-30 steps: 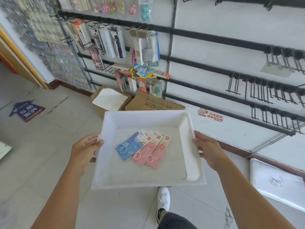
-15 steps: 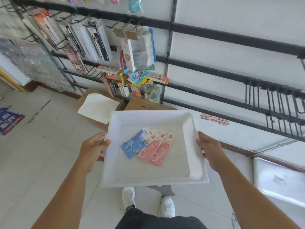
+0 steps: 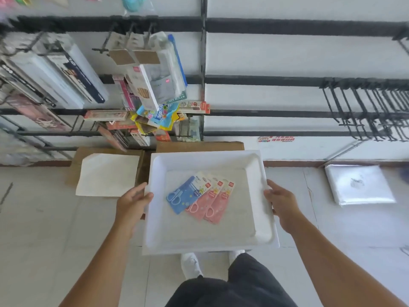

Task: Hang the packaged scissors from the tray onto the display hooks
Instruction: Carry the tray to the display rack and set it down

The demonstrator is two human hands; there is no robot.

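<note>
I hold a white tray level in front of me, my left hand gripping its left rim and my right hand gripping its right rim. Inside lie three overlapping scissor packs: a blue pack on the left and two pink packs to its right. Bare black display hooks jut from the wall rails at the upper right. Black rails run across the white wall straight ahead.
Hooks at the upper left carry hanging stationery packs and books. Cardboard boxes with a white sheet sit on the floor below them. A white plastic-wrapped bundle lies on the floor at right. My white shoes show under the tray.
I have stepped closer to the wall and faced it more squarely, with the tray carried along. The packs have not shifted in the tray. Both hands keep their grip.
</note>
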